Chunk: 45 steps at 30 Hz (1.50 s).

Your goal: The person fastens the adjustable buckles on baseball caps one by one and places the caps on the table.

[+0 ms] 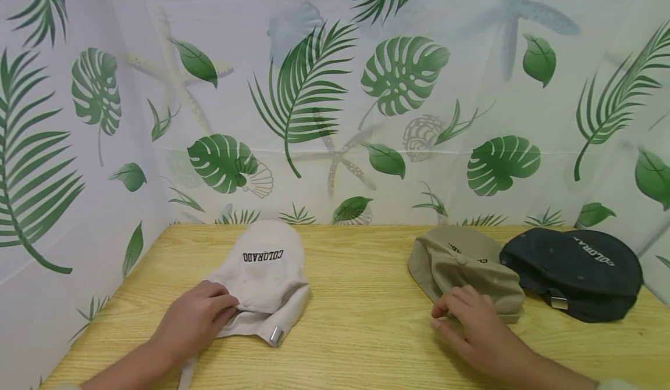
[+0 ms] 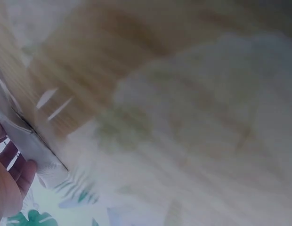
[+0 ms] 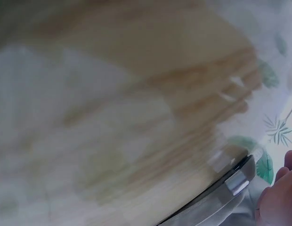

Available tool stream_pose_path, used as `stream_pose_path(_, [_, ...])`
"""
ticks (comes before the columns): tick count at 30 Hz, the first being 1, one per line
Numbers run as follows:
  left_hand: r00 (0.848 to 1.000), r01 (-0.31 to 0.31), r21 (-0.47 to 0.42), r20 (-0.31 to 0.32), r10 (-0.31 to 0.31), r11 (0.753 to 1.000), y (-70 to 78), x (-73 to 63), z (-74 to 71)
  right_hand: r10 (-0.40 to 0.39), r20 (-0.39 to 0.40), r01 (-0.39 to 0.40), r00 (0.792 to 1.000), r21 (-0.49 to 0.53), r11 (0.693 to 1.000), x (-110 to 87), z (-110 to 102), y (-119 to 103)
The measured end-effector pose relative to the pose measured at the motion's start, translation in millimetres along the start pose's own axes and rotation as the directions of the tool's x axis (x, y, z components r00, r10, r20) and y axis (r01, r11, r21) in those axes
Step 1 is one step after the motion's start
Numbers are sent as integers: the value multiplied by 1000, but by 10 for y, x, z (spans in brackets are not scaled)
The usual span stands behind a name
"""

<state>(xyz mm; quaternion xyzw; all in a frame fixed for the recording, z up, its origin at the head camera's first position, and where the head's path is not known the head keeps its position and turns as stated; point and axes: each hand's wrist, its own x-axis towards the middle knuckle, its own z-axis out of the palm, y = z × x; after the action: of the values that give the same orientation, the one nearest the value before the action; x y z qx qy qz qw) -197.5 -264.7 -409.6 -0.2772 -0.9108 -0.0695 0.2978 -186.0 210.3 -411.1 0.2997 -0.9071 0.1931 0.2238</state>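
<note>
An off-white cap (image 1: 267,279) lettered COLORADO lies at the left of the table, its lettering upside down to me. My left hand (image 1: 196,314) pinches the cap's near left edge between thumb and fingers. A metal buckle (image 1: 277,335) sits at its near right, and a loose strap (image 1: 186,372) trails below my wrist. In the left wrist view, fingers (image 2: 24,174) lie against the pale cloth (image 2: 30,146). Over the near side of a khaki cap (image 1: 471,256) is my right hand (image 1: 473,329), fingers loosely bent with nothing between them.
A dark navy cap (image 1: 581,274) with white lettering stands beside the khaki one, its metal buckle (image 1: 558,302) facing me. The wood-grain table (image 1: 356,297) meets a leaf-printed cloth backdrop (image 1: 335,99) at the back, and more of that cloth hangs on both sides.
</note>
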Motion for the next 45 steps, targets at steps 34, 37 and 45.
stream_pose_path(34, [983, -165, -153, 53, 174, 974, 801, 647, 412, -97, 107, 80, 989, 154, 985, 261, 226, -469])
stream_pose_path(37, [980, -185, -156, 45, 194, 970, 904, 719, 443, -129, 100, 113, 987, 149, 982, 269, 248, -494])
stream_pose_path(45, [971, -226, -184, 35, 236, 956, 1134, 869, 487, -136, 168, 107, 976, 171, 979, 252, 234, -508])
